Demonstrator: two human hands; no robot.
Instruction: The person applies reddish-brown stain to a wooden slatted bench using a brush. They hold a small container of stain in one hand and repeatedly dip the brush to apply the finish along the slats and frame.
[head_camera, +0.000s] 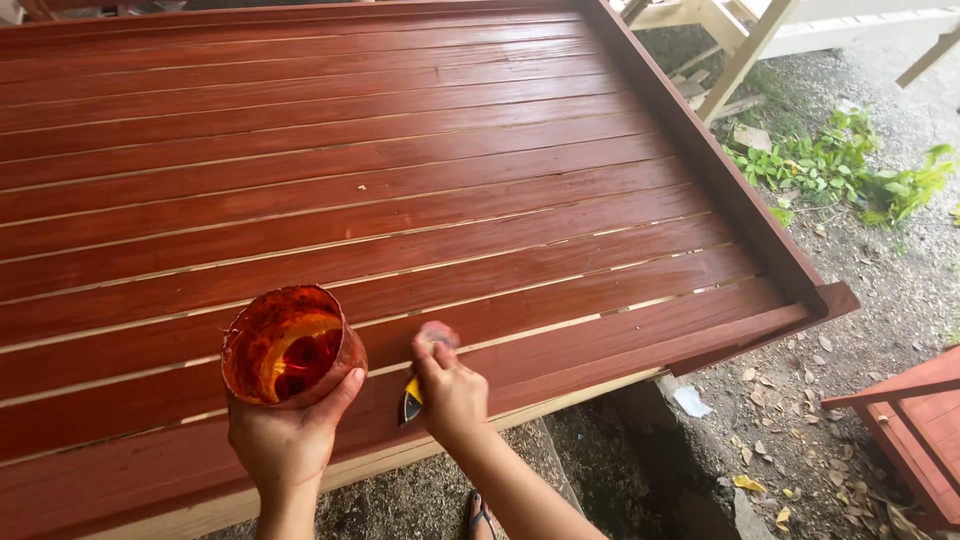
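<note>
My left hand (288, 435) holds a stained cup (290, 345) with red-brown liquid inside, lifted over the near edge of a slatted wooden platform (420, 160) coated red-brown. My right hand (450, 392) grips a brush with a yellow and black handle (411, 398). Its bristle end (437, 335) presses on a slat close to the front edge, just right of the cup.
The platform's raised side rail (720, 160) runs along its right edge. Gravel ground with dry leaves (800, 440) and green weeds (840, 165) lies to the right. Another red-brown wooden piece (915, 420) sits at lower right, pale unpainted wood frames (760, 30) at the top right.
</note>
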